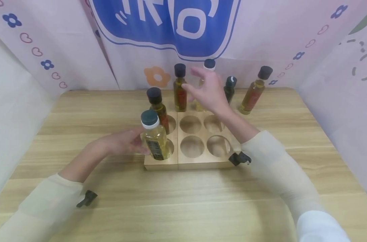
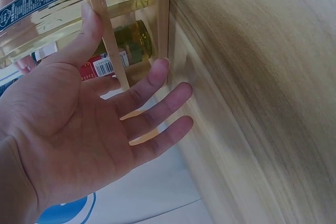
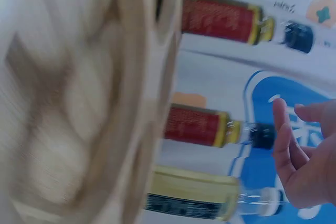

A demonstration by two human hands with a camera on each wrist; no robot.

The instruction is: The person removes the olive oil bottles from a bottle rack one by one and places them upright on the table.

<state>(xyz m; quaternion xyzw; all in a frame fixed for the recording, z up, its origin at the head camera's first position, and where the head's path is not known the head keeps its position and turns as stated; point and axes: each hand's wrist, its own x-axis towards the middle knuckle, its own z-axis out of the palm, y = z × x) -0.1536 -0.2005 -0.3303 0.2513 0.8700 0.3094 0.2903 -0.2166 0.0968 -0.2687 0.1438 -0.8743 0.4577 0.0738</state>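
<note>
A wooden rack (image 1: 202,165) with round holes stands mid-table. In its front-left hole is a clear bottle of pale yellow oil (image 1: 159,143) with a dark green cap. Behind that, a red-labelled bottle (image 1: 163,116) with a black cap sits in the back-left hole. My left hand (image 1: 124,141) is at the rack's left side, fingers spread and holding nothing; in the left wrist view its thumb (image 2: 92,24) lies against the rack's upper board. Raised behind the rack, my right hand (image 1: 210,90) has loosely bent, empty fingers close to the cap of another red-labelled bottle (image 3: 197,125).
Behind the rack, a second pale oil bottle (image 1: 201,106) is partly hidden by the right hand. A small dark bottle (image 1: 229,90) and a red-labelled bottle (image 1: 252,96) stand farther right. A printed cloth (image 1: 135,67) hangs along the table's back edge.
</note>
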